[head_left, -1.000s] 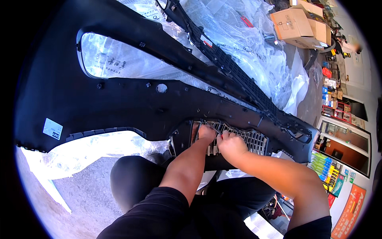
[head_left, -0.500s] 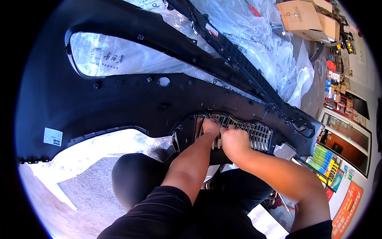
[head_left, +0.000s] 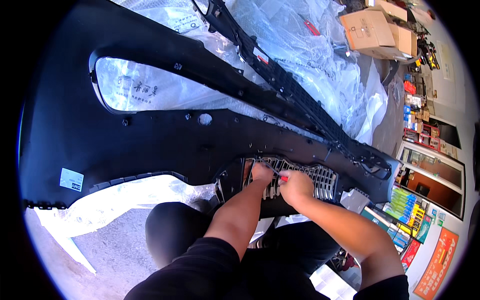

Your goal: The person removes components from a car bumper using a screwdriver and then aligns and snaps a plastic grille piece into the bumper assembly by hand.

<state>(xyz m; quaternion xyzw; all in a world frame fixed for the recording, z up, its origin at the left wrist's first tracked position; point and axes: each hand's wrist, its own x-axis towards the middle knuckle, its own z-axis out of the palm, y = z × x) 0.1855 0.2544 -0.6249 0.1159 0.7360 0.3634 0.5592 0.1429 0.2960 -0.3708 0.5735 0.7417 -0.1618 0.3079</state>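
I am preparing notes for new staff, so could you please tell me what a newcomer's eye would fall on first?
The black car bumper, spanning most of the view, catches the eye first. Just below centre, the left hand is at its silver grille, and the right hand grips a red-handled tool. Crumpled clear plastic sheeting lies beyond the bumper, toward the top.

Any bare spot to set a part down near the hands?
Grey floor at lower left, between the clear plastic sheeting and the left knee. Also the black panel, between its white label and round hole. Crowded: the silver grille, with left hand, right hand and red-handled tool at it.
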